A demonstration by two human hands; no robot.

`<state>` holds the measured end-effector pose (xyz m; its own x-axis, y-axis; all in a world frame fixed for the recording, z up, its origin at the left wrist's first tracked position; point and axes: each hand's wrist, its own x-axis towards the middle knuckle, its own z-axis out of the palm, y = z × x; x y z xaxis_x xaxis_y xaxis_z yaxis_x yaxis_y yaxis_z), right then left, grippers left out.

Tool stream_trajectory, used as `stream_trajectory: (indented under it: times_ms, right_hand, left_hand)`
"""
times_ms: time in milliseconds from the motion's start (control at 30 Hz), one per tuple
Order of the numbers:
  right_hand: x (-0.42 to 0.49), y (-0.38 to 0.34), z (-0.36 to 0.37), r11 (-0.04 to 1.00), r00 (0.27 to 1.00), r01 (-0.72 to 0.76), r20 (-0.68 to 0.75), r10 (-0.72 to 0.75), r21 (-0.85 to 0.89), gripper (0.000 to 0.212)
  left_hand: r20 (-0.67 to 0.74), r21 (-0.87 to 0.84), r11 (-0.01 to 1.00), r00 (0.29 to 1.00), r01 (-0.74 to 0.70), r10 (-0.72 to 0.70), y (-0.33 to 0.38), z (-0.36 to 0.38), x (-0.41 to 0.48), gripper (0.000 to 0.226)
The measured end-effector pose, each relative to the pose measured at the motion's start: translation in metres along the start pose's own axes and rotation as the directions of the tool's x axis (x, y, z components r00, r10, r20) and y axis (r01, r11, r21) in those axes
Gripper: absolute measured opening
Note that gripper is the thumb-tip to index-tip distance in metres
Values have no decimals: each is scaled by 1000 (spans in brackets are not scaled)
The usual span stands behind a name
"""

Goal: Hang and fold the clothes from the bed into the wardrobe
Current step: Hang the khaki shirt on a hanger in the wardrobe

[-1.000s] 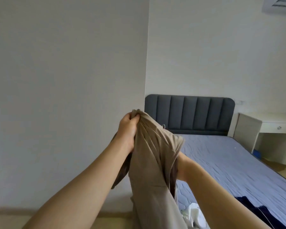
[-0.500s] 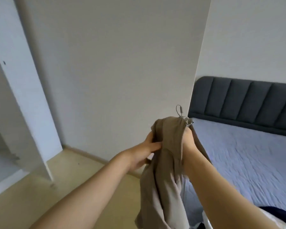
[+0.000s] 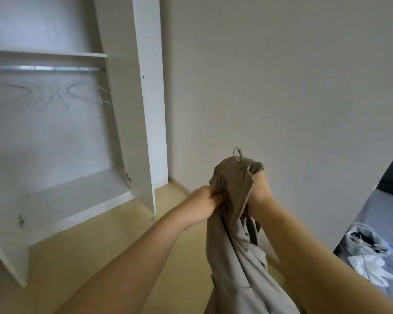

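**Garment held before open wardrobe**

The garment is gripped by the left hand's curled fingers. The right hand's fingers are hidden under it; their state cannot be told. A hook is seen just above them, the open wardrobe well to their left.

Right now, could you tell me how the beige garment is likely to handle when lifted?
The beige garment is probably floppy: it hangs in loose folds below the left hand, which bunches it easily, so likely light. Draped over the right hand, it may swing from the thin hanger hook at its top.
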<state>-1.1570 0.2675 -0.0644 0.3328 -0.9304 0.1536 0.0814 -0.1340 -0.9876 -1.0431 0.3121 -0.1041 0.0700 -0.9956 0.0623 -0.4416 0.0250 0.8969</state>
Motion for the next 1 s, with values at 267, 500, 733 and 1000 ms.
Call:
stream_trajectory:
  times_ms: [267,500,733,1000]
  right_hand:
    - [61,4,118,980,985,154,92,-143,-126,30]
    - [108,-2,233,994,990,109,87,-109,3,22]
    - [138,11,316,967,980,-132,177,94,220,17]
    - [177,44,410,913,815,-383,515,265,137,23]
  left_hand:
    - [-276,-268,960,948,81,-157,-51,-179,-2,25]
    - [-421,-395,918,888,4,-186,-95,-315,-28,10]
    - [-693,-519,851,625,-85,-360,-147,-400,-55,8]
    - [-713,-666,703,489,-249,-503,-175,-447,-30,25]
